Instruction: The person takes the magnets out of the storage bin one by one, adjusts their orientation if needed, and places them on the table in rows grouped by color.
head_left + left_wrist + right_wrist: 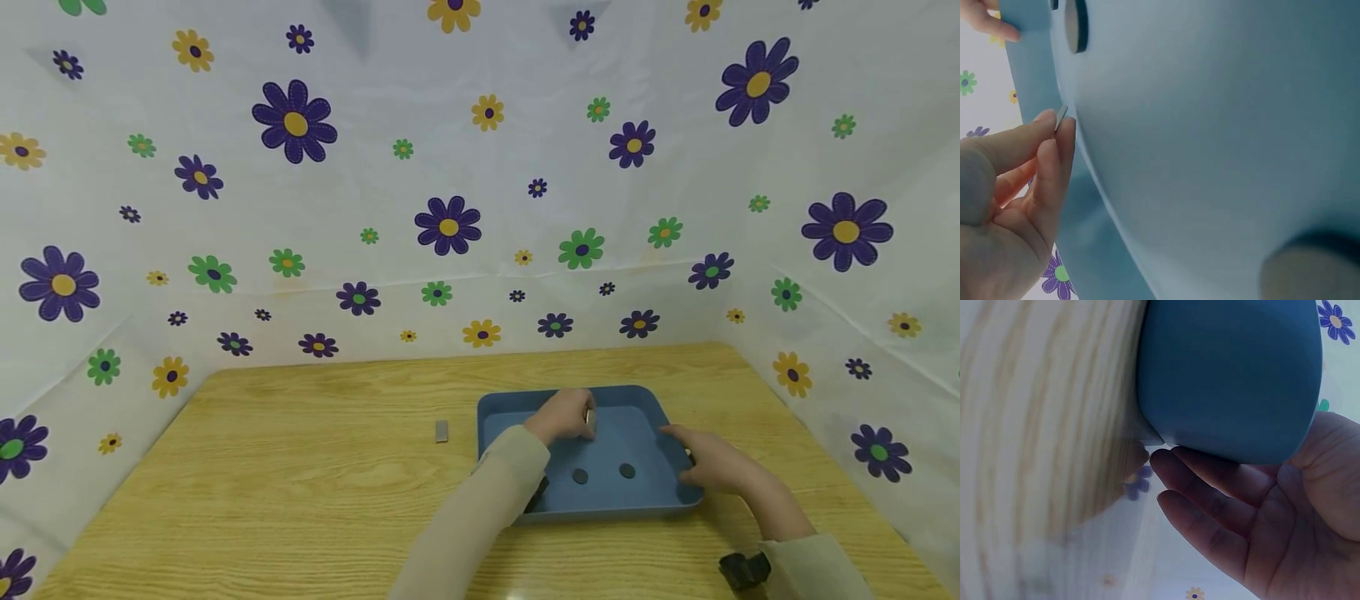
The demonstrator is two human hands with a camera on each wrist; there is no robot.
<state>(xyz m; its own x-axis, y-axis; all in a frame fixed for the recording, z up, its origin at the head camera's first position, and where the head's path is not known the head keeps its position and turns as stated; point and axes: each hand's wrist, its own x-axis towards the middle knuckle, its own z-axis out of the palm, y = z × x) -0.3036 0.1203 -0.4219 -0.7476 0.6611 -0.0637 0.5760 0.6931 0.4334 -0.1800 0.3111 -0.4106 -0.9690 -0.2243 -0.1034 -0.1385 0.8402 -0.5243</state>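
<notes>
A white cloth (pixel 450 167) printed with purple, yellow and green flowers stands behind a light wood-grain counter (pixel 300 467). On it sits a blue rectangular tray (pixel 637 429). The right hand (pixel 716 462) grips the tray's right wall, thumb and fingers on opposite sides. The left hand (pixel 566 415) reaches over the tray's far part, fingers pinching a thin, flat, greyish piece (pixel 1060 117). A small grey rectangular block (pixel 442 431) lies left of the tray; two dark round discs (pixel 581 476) lie inside, apart.

tray (pixel 637 429) on table (pixel 315 450) | discs (pixel 627 471) in tray | apparent bar (pixel 442 431) left of tray
</notes>
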